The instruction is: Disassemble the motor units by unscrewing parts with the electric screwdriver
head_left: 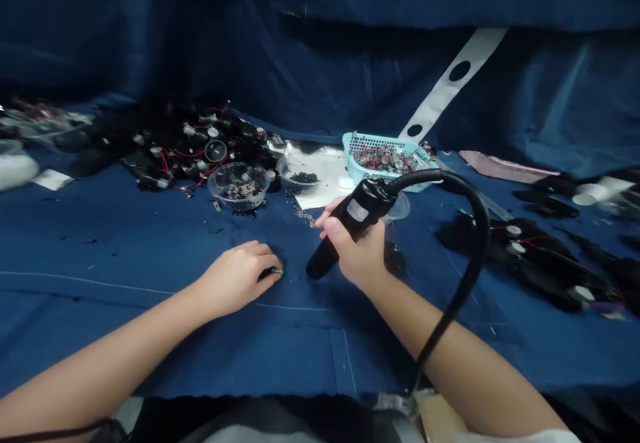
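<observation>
Apparently lining up: the left hand pins a small green-tipped part on the desk, fingers curled over it. The right hand grips a corded black tool, its tip near the part. Bringing them together calls for steady aim.

- A blue cloth covers the whole table.
- Far left: a heap of black wired parts.
- Far middle: two clear bowls of small bits, a white sheet and a light-blue basket of metal pieces.
- Right edge: more black parts.
- Middle: a small green-tipped piece.
</observation>
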{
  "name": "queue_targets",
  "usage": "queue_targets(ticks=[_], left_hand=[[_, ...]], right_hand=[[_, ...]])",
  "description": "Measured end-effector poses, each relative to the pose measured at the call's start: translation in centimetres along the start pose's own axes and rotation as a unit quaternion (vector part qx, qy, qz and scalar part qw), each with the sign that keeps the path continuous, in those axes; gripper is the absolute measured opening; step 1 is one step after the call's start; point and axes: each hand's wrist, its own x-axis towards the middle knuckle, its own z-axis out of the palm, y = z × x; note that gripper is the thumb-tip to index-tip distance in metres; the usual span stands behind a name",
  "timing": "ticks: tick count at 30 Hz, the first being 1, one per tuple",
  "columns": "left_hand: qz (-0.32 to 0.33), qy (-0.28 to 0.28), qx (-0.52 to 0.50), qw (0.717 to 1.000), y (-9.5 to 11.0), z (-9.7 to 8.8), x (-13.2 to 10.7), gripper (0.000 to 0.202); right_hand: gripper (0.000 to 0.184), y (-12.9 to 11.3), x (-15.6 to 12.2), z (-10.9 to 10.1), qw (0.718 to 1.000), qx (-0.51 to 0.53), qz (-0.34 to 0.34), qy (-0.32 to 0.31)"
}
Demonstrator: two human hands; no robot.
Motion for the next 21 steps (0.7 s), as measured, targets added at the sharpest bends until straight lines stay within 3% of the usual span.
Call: queue_targets(ticks=[4, 9, 17, 21], left_hand=[[-0.005, 0.042, 0.026, 0.999, -0.1, 1.6, 1.5, 0.011], [-0.022, 0.100, 0.056, 0.993, -0.1, 2.3, 1.8, 0.012], [-0.023, 0.125, 0.113, 0.985, 0.9, 2.7, 1.5, 0.009], [-0.010, 0.128, 0.129, 0.983, 1.0, 3.0, 1.6, 0.012]], right_hand=[[0.032, 1.2, 0.5, -0.4, 0.998, -0.024, 0.056, 0.005], [0.030, 2.1, 0.5, -2.1, 0.998, -0.012, 0.057, -0.004], [0.036, 3.5, 0.1, -3.7, 0.998, -0.023, 0.064, -0.009], [0.038, 2.3, 0.3, -3.3, 0.996, -0.045, 0.063, -0.052]])
